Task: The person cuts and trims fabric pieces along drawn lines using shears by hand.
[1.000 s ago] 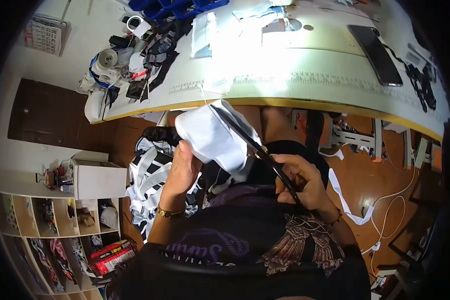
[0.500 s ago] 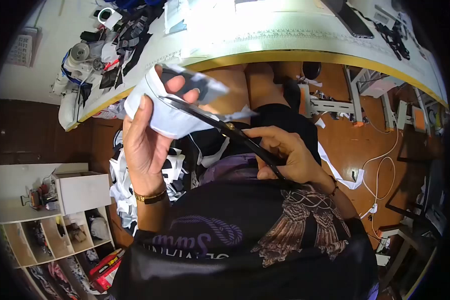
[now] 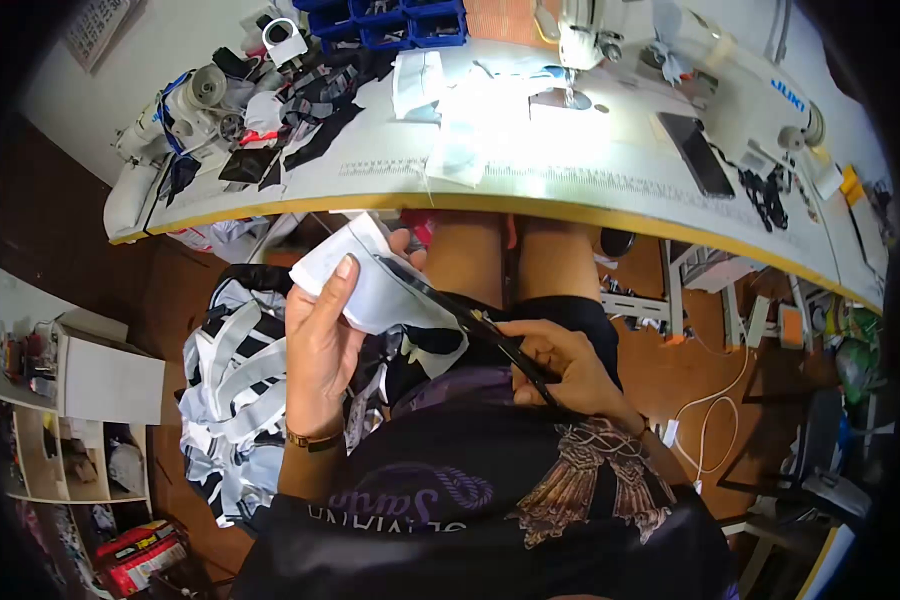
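Beyond the scissors (image 3: pixel 477 318): table (image 3: pixel 620 165), phone (image 3: pixel 695 155), blue bins (image 3: pixel 385 24).

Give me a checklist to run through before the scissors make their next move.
1. Left hand has a grip on the white fabric: ok, thumb pressed on its near face.
2. Right hand holds the scissors by the handles: ok.
3. Left fingertips well away from the blades: not ok, I'd judge; they show past the fabric close to the blade tips.
4. Blades lined up with a marked cutting line: cannot tell; no marking is readable.
5. Phone out of the scissors' way: ok, it lies on the table.
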